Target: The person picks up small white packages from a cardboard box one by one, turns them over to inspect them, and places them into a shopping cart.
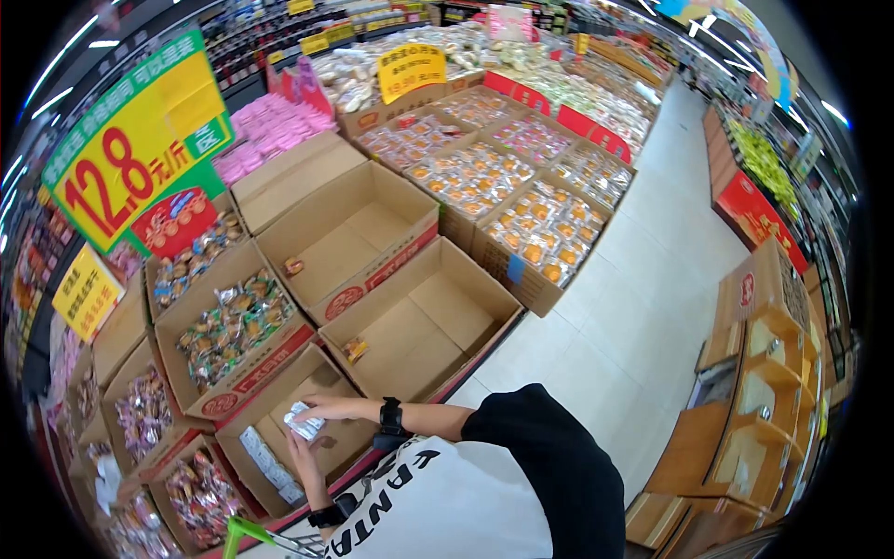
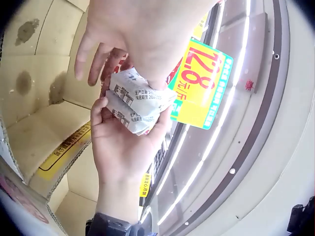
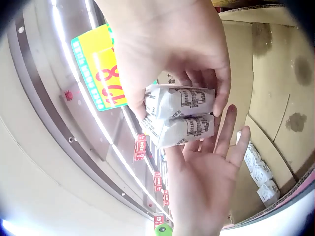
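Note:
Two small white printed packets (image 3: 184, 115) are stacked together between my hands, over a low cardboard carton (image 1: 321, 382). From above, my right hand (image 3: 172, 44) grips them, thumb on one side and fingers on the other. My left hand (image 2: 123, 147) holds the packets from below, a digit against their edge. Two of its fingers (image 3: 226, 130) stretch straight beside the stack in the right wrist view. A row of similar white packets (image 1: 270, 466) lies along one side of the carton beneath.
Next to it stand a carton (image 1: 428, 317) with one small snack and another (image 1: 223, 326) heaped with wrapped snacks. A yellow-green price sign (image 1: 140, 140) rises at the left. A green cart handle (image 1: 237, 531) is close by. Wooden shelving (image 1: 754, 401) stands across the aisle.

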A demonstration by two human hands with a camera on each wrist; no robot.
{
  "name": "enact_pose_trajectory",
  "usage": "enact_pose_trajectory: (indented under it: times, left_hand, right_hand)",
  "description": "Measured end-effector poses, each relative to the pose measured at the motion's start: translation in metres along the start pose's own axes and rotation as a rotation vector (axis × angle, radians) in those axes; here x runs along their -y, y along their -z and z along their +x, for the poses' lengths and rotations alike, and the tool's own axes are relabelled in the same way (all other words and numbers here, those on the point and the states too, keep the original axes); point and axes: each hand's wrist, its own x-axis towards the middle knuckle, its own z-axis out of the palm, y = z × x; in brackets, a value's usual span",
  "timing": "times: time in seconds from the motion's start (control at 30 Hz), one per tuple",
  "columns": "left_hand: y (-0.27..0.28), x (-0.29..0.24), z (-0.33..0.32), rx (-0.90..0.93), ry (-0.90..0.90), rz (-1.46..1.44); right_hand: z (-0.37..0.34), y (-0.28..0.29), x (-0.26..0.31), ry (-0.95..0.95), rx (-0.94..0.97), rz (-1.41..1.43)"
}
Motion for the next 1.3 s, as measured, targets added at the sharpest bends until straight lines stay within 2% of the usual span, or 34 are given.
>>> enact_pose_trajectory:
  times: [0.07, 0.2, 0.23, 0.3, 0.33, 0.37, 0.4, 0.43, 0.47, 0.5, 0.73, 0.87, 0.93, 1.3]
  left_hand:
    - [0.002, -0.010, -0.011, 0.080, 0.052, -0.054]
    - [0.014, -0.012, -0.026, -0.086, 0.030, -0.113]
    - [0.012, -0.027, -0.032, -0.095, 0.032, -0.117]
    - [0.021, -0.029, -0.035, -0.114, -0.015, -0.239]
    - [0.028, -0.029, -0.040, -0.140, -0.047, -0.197]
    - [0.032, -0.031, -0.045, -0.210, -0.072, -0.071]
    - [0.030, -0.040, -0.053, -0.260, -0.061, -0.071]
    - [0.028, -0.051, -0.060, -0.261, -0.037, -0.082]
    - [0.028, -0.054, -0.063, -0.278, -0.058, -0.108]
    - [0.031, -0.054, -0.067, -0.270, -0.053, -0.140]
    - [0.039, -0.060, -0.093, -0.408, -0.103, -0.074]
    - [0.037, -0.059, -0.105, -0.501, -0.069, -0.179]
    - [0.037, -0.057, -0.111, -0.593, -0.070, -0.152]
    - [0.024, -0.053, -0.134, -0.734, -0.075, -0.114]
  right_hand:
    - [0.011, -0.003, -0.016, 0.077, 0.026, -0.062]
    - [0.002, -0.024, 0.011, 0.015, 0.116, -0.081]
    - [0.000, -0.031, 0.018, 0.008, 0.136, -0.035]
    - [0.013, -0.037, 0.005, -0.036, 0.127, -0.001]
    - [0.012, -0.043, 0.008, -0.074, 0.128, -0.015]
    - [0.017, -0.042, 0.006, -0.222, 0.172, -0.072]
    - [0.014, -0.048, 0.012, -0.149, 0.235, -0.078]
    - [0.020, -0.051, -0.002, -0.113, 0.211, -0.037]
    - [0.023, -0.057, -0.006, -0.104, 0.257, 0.122]
    - [0.029, -0.054, -0.014, -0.182, 0.334, 0.223]
    - [0.025, -0.074, -0.009, -0.296, 0.406, 0.356]
    - [0.025, -0.078, -0.009, -0.330, 0.416, 0.464]
    - [0.026, -0.076, -0.011, -0.349, 0.417, 0.467]
    - [0.018, -0.085, -0.021, -0.449, 0.508, 0.332]
